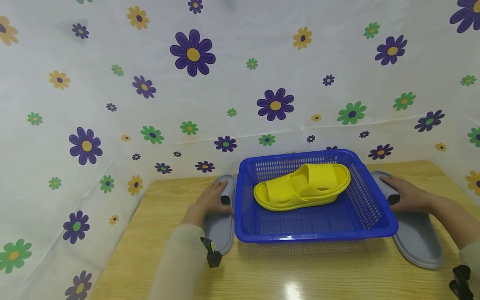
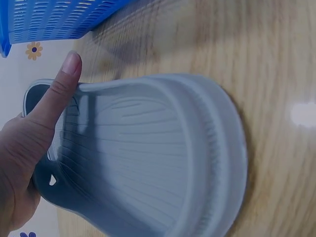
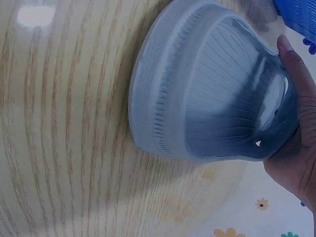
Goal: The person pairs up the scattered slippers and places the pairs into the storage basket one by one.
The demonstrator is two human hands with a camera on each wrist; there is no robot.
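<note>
A grey slipper (image 1: 219, 233) lies left of the blue basket (image 1: 300, 238), its heel toward me. My left hand (image 1: 211, 198) grips it across the strap, and the thumb shows along its inner edge in the left wrist view. On the basket's right side is a second grey slipper (image 1: 418, 239). My right hand (image 1: 410, 196) holds that one by its strap, thumb on the side facing the basket. In the right wrist view the slipper's sole (image 3: 153, 94) is close over the table. Inside the basket, yellow slippers (image 1: 281, 191) lie sideways, one appearing stacked on another.
The basket has slotted walls and stands mid-table between both hands. The wooden table (image 1: 157, 250) ends at the back against a white flowered cloth (image 1: 232, 75), which also hangs along the left and right sides.
</note>
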